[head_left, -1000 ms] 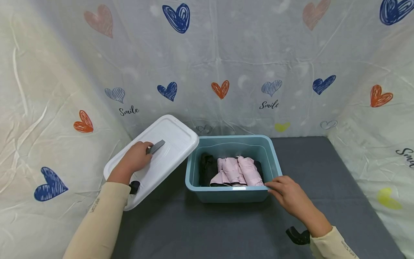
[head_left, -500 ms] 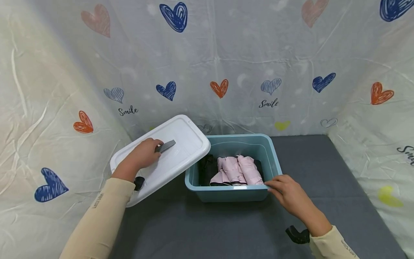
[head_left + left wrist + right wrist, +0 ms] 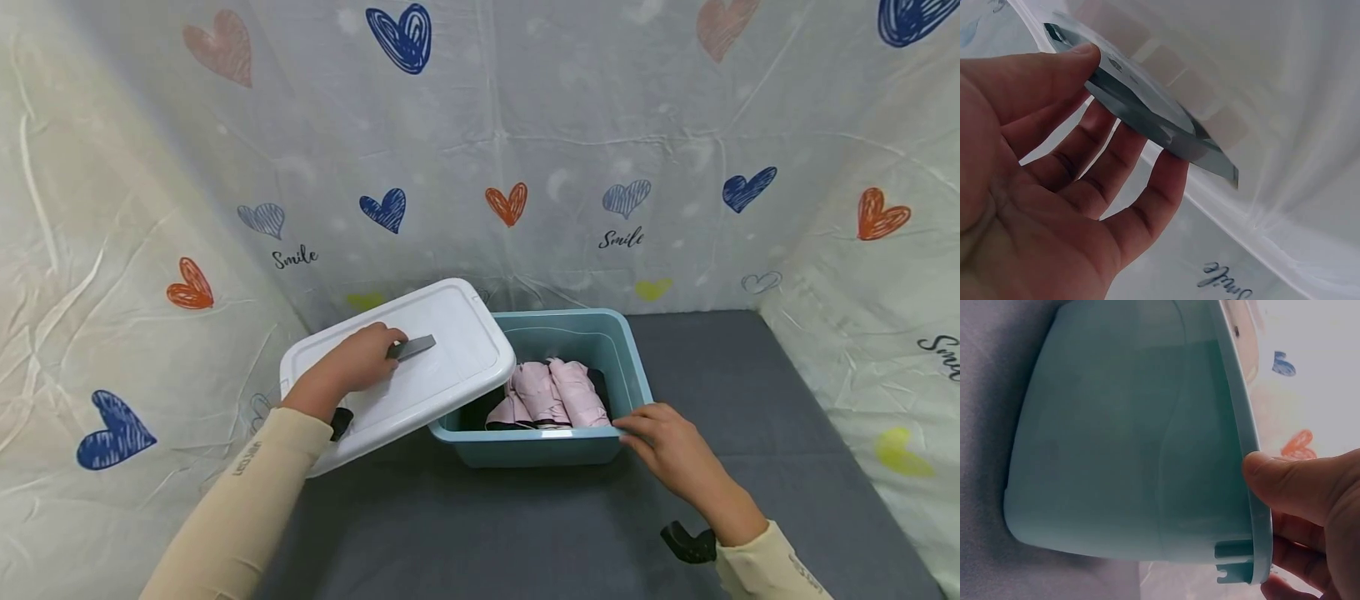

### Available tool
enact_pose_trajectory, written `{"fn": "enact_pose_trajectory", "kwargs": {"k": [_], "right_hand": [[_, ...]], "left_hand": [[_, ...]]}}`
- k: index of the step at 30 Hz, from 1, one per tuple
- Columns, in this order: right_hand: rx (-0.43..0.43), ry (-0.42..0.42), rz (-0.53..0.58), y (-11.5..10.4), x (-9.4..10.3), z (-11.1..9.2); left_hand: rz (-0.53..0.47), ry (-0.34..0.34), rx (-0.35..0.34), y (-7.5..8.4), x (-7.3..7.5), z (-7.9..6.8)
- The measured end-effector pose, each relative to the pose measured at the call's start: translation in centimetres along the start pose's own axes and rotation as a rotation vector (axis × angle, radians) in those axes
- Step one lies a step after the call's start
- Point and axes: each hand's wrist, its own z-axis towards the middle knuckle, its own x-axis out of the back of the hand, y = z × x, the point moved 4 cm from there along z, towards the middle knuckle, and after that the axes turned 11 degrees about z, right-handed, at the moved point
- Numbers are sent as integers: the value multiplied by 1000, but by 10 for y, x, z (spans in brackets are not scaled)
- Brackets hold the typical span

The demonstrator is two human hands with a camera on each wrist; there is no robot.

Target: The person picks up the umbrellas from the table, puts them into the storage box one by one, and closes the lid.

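Observation:
My left hand grips the grey handle of a white lid. Its thumb and curled fingers close round the same handle in the left wrist view. Tilted, the lid hangs over the left end of a teal storage bin and hides that part. Inside the bin lie rolled pink garments, with dark cloth beside them. At the bin's near right corner, my right hand pinches the rim. The right wrist view shows that thumb on the rim, fingers partly hidden behind it.
The bin stands on a dark grey tabletop. Behind it and at both sides hangs a pale curtain printed with hearts and "Smile". A black strap piece sticks out at my right wrist.
My left hand has carried the lid to the right, from beside the bin to over its left end, and the lid's tilt is flatter. The right hand and the bin stay in place.

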Motion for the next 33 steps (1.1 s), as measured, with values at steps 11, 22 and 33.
{"fn": "enact_pose_trajectory", "kwargs": {"k": [11, 22, 33], "right_hand": [[30, 72, 10, 4, 0, -3], [71, 96, 2, 8, -2, -7], [162, 170, 51, 10, -8, -12]], "left_hand": [[68, 5, -110, 29, 1, 10], [66, -35, -136, 49, -1, 15], [73, -59, -167, 65, -5, 24]]}}
